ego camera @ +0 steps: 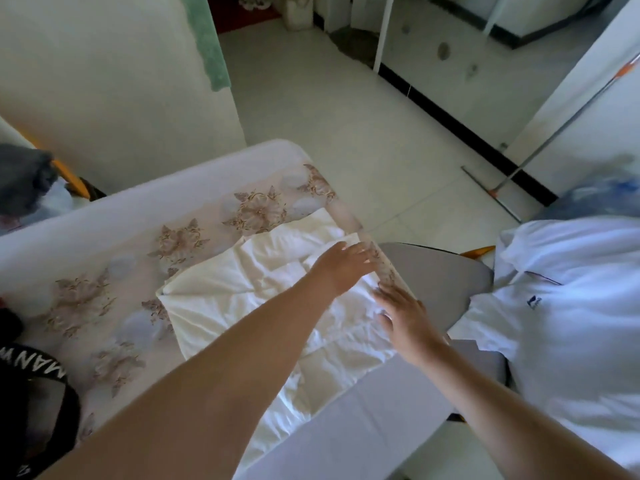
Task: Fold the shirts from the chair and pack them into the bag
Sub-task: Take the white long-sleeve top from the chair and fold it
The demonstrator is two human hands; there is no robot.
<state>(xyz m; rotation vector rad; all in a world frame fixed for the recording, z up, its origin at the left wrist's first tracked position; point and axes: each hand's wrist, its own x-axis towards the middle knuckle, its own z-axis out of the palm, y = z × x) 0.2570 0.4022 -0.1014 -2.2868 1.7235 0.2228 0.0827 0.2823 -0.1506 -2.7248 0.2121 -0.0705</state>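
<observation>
Shirt (pixel 225 296), cream, part-folded, at right edge of floral bedcover (pixel 104 271). Risk: slips off edge toward chair (pixel 436 271), or locks wrinkles into fold. Left hand (pixel 341 268), right hand (pixel 405 317) flat on it, gripping nothing.

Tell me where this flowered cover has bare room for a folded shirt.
Free: flowered cover left of and beyond the white shirt, up to the black bag. Crowded: the right edge, where left hand and right hand press the shirt by the piled chair.
</observation>
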